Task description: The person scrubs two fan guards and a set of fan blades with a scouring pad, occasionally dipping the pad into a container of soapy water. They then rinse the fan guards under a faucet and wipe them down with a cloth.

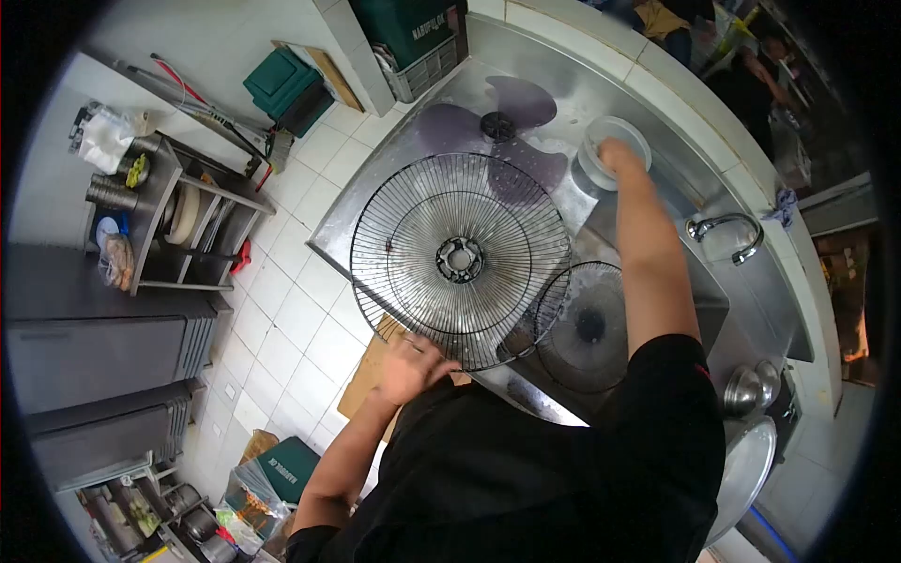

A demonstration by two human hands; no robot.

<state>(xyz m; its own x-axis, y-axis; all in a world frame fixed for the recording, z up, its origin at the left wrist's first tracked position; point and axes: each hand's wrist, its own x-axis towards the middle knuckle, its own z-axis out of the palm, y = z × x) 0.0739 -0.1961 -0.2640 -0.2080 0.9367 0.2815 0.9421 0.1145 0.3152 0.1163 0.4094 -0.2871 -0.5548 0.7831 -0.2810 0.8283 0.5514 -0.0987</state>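
A round black wire fan grille (511, 225) is held tilted over the steel counter. My left hand (413, 368) is closed on its near rim. My right hand (615, 155) reaches down into a pale round tub (640, 141) at the back of the counter, and its fingers are hidden inside. Behind the grille lies a purple-grey fan blade (521, 101) on the wet steel, partly seen through the wires. A second fan grille (601, 375) rests in the sink basin to the right, partly covered by the first grille and my arm.
A chrome faucet (746, 239) stands at the right of the sink, with metal bowls (743, 389) nearer me. A raised tiled ledge (676, 94) edges the counter. Steel shelves (155, 220) and green bins (282, 83) stand across the tiled floor. Other people are beyond the ledge.
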